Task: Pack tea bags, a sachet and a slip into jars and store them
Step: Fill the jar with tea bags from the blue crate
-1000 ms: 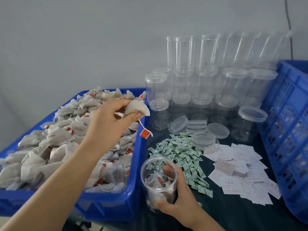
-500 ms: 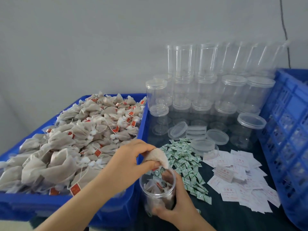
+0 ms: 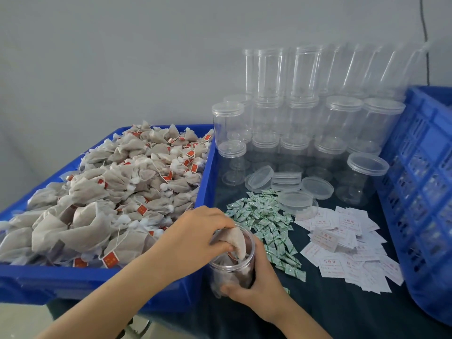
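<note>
My right hand [image 3: 256, 285] grips a clear open jar [image 3: 227, 272] near the table's front edge; several tea bags lie inside it. My left hand [image 3: 195, 238] pinches one beige tea bag [image 3: 234, 241] at the jar's mouth, half pushed in. A blue bin [image 3: 205, 182] heaped with tea bags [image 3: 110, 192] bearing red tags fills the left. Green-and-white sachets [image 3: 264, 221] lie in a pile right of the jar. White paper slips [image 3: 347, 243] with red print are spread further right.
Stacked clear jars [image 3: 308, 113], some with lids, stand at the back against the grey wall. Loose lids [image 3: 288, 184] lie in front of them. A blue slatted crate [image 3: 425, 182] stands along the right edge. A dark cloth [image 3: 342, 314] covers the table.
My left hand carried a tea bag from above the bin down to the jar and now pushes it into the mouth. My right hand kept hold of the jar.
</note>
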`<action>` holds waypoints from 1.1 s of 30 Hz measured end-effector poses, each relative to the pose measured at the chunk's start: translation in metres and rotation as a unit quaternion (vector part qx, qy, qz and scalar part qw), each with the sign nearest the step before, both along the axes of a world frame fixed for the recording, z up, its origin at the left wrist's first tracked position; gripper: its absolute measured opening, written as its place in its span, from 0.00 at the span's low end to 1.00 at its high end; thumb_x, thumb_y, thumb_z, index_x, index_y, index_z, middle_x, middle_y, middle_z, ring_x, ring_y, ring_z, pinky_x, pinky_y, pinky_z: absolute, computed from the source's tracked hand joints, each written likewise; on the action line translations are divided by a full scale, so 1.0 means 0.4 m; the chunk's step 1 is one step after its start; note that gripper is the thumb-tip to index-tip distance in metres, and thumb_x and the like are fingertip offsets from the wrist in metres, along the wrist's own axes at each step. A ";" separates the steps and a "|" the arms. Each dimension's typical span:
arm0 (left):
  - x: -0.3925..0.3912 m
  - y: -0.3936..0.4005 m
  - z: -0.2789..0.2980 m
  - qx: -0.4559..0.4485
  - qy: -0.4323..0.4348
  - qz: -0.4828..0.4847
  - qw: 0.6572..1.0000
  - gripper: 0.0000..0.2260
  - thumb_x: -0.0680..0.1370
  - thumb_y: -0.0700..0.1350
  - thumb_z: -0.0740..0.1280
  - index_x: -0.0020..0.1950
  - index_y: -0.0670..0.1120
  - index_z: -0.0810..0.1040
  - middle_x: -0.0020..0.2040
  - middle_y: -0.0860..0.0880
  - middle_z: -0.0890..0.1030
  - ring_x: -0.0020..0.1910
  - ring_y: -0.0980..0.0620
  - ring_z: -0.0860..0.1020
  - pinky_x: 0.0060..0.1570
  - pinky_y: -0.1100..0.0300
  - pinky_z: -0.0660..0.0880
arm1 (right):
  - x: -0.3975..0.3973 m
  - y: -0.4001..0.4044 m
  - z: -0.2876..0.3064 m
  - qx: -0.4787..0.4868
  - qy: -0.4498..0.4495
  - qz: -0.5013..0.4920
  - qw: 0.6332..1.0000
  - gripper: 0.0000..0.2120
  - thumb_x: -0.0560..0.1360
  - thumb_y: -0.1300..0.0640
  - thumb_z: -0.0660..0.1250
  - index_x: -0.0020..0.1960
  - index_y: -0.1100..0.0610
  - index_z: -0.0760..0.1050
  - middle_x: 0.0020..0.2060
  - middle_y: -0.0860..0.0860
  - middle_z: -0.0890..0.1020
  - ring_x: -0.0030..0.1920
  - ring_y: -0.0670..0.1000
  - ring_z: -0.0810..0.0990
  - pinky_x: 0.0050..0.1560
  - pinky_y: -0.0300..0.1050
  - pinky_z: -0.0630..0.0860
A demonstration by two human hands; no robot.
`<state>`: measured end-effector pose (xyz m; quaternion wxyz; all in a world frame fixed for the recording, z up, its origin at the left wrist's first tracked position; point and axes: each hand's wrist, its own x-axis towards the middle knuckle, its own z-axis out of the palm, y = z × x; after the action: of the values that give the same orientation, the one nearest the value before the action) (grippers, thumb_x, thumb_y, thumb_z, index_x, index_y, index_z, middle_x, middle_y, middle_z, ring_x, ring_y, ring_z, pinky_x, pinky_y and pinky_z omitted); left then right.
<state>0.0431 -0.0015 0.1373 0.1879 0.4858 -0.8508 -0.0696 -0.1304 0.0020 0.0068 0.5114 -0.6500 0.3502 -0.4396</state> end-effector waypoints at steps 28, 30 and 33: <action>-0.097 -0.042 0.027 0.103 -0.260 -0.079 0.957 0.08 0.76 0.44 0.61 0.47 0.45 0.79 0.44 0.49 0.80 0.43 0.49 0.76 0.43 0.57 0.73 | -0.001 -0.005 -0.010 0.014 0.008 -0.007 1.000 0.41 0.66 0.65 0.77 0.72 0.52 0.60 0.59 0.39 0.78 0.59 0.42 0.79 0.55 0.34 0.75; -0.094 -0.041 0.028 0.113 -0.250 -0.089 0.958 0.08 0.77 0.45 0.61 0.47 0.45 0.79 0.43 0.51 0.79 0.43 0.51 0.76 0.42 0.59 0.72 | -0.001 -0.005 -0.010 0.016 0.004 -0.005 1.000 0.41 0.66 0.65 0.77 0.72 0.52 0.60 0.59 0.39 0.78 0.59 0.43 0.79 0.56 0.35 0.75; -0.086 -0.039 0.041 0.150 -0.237 -0.125 0.952 0.08 0.78 0.44 0.59 0.45 0.46 0.78 0.35 0.55 0.72 0.34 0.57 0.70 0.36 0.65 0.65 | -0.001 -0.004 -0.007 0.018 0.004 -0.004 1.000 0.40 0.67 0.65 0.76 0.71 0.51 0.60 0.58 0.39 0.79 0.59 0.44 0.80 0.55 0.35 0.76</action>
<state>0.0087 -0.0172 0.1536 -0.1046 0.4006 -0.9045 -0.1022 -0.1307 0.0006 0.0041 0.5204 -0.6407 0.3626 -0.4326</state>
